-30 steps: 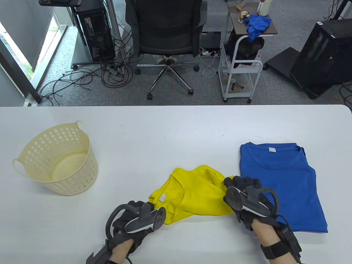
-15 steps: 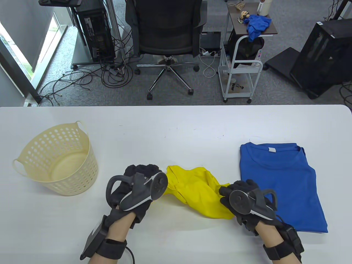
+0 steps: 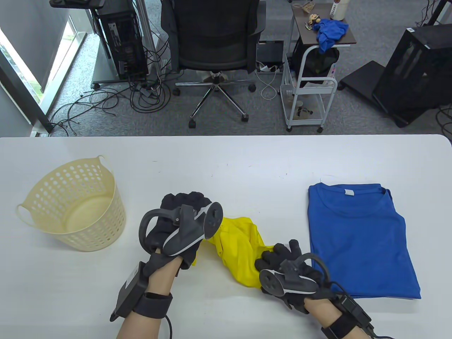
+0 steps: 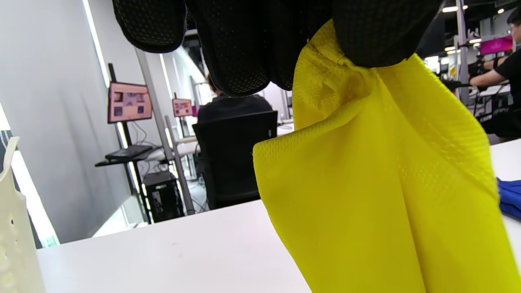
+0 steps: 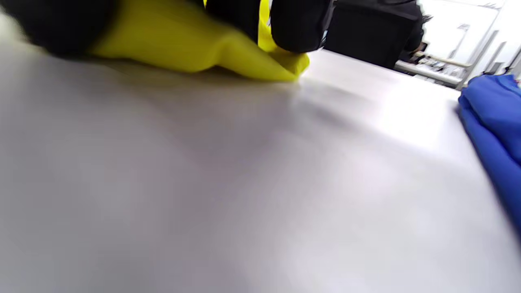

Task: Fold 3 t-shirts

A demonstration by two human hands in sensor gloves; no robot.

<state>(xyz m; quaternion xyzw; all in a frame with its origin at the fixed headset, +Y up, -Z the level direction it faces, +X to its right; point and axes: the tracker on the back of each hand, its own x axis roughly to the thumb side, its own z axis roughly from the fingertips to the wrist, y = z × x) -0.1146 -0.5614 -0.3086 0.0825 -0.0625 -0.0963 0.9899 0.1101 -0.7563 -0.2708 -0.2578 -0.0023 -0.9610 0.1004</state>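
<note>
A bunched yellow t-shirt [image 3: 240, 247] hangs stretched between both hands near the table's front middle. My left hand [image 3: 183, 215] grips its upper end and holds it raised off the table; in the left wrist view the yellow cloth [image 4: 378, 195] hangs from the curled gloved fingers [image 4: 248, 44]. My right hand [image 3: 279, 256] grips the lower end close to the tabletop; in the right wrist view the yellow cloth [image 5: 195, 44] touches the table under the fingers [image 5: 299, 24]. A blue t-shirt [image 3: 360, 236] lies folded flat on the right, apart from both hands.
A cream perforated basket [image 3: 76, 204] stands empty at the left of the white table [image 3: 226, 166]. Beyond the far edge are an office chair [image 3: 213, 39] and a small cart [image 3: 310, 70] with blue cloth on top.
My left hand has risen and moved away from me with its end of the yellow shirt. My right hand has pulled its end left and toward the front edge. The shirt has gone from spread to bunched.
</note>
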